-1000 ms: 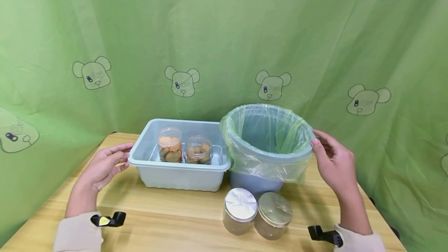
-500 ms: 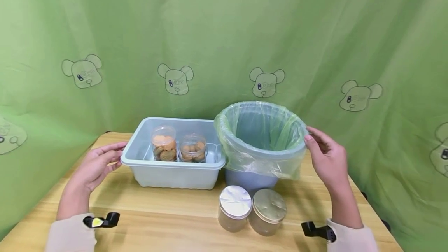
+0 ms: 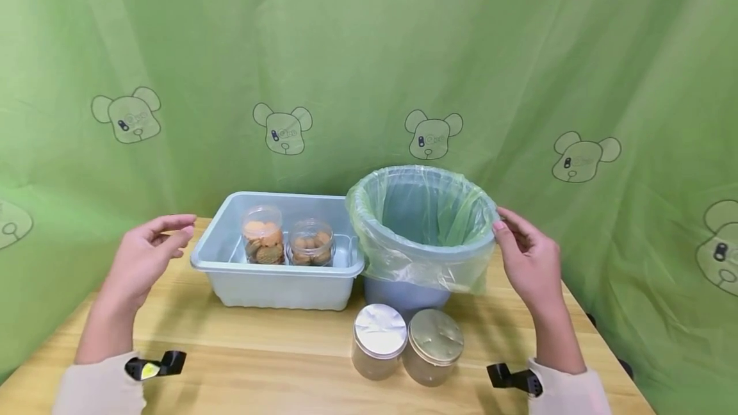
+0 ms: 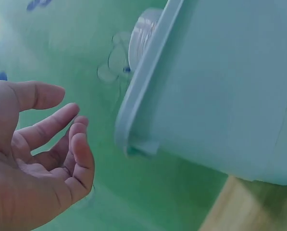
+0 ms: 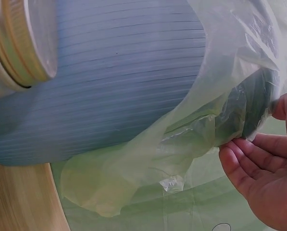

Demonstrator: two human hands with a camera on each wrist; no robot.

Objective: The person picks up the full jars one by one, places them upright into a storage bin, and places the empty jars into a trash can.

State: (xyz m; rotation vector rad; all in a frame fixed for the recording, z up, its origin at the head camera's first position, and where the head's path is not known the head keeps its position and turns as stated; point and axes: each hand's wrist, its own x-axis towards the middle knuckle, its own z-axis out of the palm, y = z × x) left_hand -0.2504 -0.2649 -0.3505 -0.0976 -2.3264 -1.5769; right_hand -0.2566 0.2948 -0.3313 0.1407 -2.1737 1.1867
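Observation:
A pale blue plastic tub (image 3: 277, 287) stands on the wooden table with two clear cookie jars (image 3: 262, 243) (image 3: 311, 243) inside. My left hand (image 3: 173, 229) hovers open just left of the tub's rim (image 4: 143, 91), not touching it; the left wrist view shows the left hand (image 4: 61, 144) with relaxed, spread fingers. To the right of the tub stands a blue waste bin (image 3: 421, 235) lined with a green bag (image 5: 148, 163). My right hand (image 3: 510, 230) rests its fingertips (image 5: 239, 149) against the bin's right rim, over the bag's edge.
Two lidded jars stand at the table's front, one with a silver lid (image 3: 379, 332), one with a gold lid (image 3: 435, 337). Green cloth with bear prints (image 3: 432, 136) closes in the back and both sides. Bare table lies front left.
My left hand has come off the tub's left rim and lifted away to the left. The right hand stays at the bin's rim.

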